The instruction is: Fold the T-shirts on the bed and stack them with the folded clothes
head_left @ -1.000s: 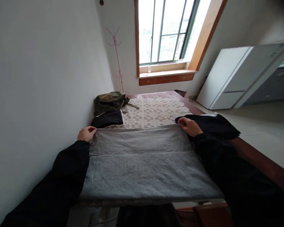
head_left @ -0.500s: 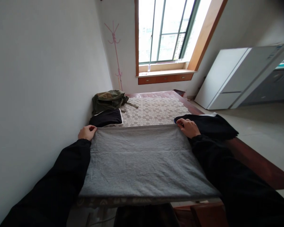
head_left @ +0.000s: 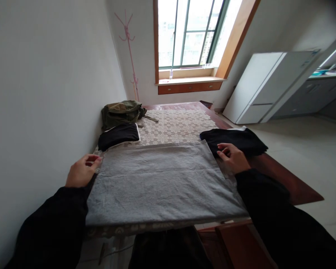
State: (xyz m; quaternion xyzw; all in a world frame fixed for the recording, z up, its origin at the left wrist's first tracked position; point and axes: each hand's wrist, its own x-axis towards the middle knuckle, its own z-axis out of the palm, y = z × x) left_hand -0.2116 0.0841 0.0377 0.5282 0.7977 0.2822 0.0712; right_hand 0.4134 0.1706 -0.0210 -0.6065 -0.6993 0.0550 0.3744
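A grey cloth lies spread over the near part of the table, with faint creases and its far edge fairly straight. Just left of its far left corner is my left hand, fingers curved, thumb and index near each other with a gap, holding nothing. My right hand hovers right of the cloth's far right corner, in front of a folded black cloth; its fingers are bent and apart, with nothing between them. Neither hand touches the grey cloth.
A dark folded item with a white edge and a green backpack stand along the left wall. Patterned lace covers the reddish table. A wooden chair is below the near edge. Beyond are a coat rack, window and white fridge.
Both hands have let go of the grey cloth's far corners and moved outward and slightly nearer. The cloth now lies flat on the table. The camera view has shifted a little.
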